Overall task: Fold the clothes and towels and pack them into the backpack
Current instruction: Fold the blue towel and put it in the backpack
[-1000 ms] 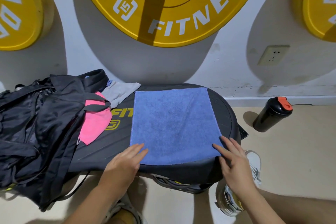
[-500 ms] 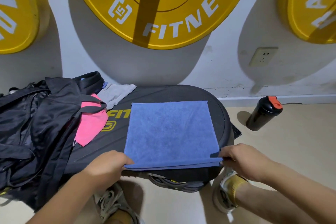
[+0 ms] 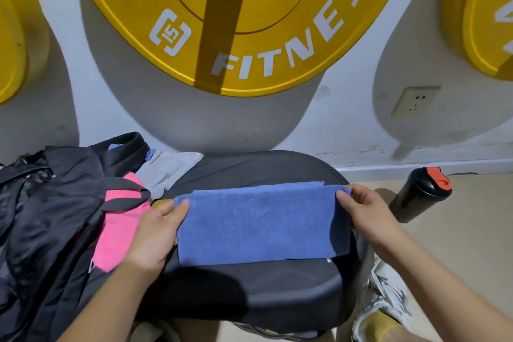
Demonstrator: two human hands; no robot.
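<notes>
- Blue towel (image 3: 263, 222): lies doubled over on the black padded platform (image 3: 249, 294), a wide band running left to right. Two layers show at its far edge, slightly offset near the right end.
- Left hand (image 3: 155, 236): grasps the towel's far left corner, with the thumb on top of the cloth. The fingers below are hidden.
- Right hand (image 3: 366, 219): grasps the far right corner, with the thumb on the top layer and the fingers curled behind the edge.
- Black backpack (image 3: 41, 216): slumped at the platform's left end, well left of the towel. Whether its main compartment is open cannot be told.
- Pink garment (image 3: 119, 233): lies partly under a backpack strap and hangs over the platform's left side, just beside the left hand.
- Grey cloth (image 3: 169, 169): lies at the far left of the platform, against the backpack and apart from the towel.
- Black shaker bottle (image 3: 419, 194): has an orange cap and stands tilted on the floor to the right, near the wall.
- Yellow weight plate (image 3: 249, 22): is on the wall behind the platform, lettered "FITNES".
- White sneaker (image 3: 383, 305): sits on the floor at lower right.
</notes>
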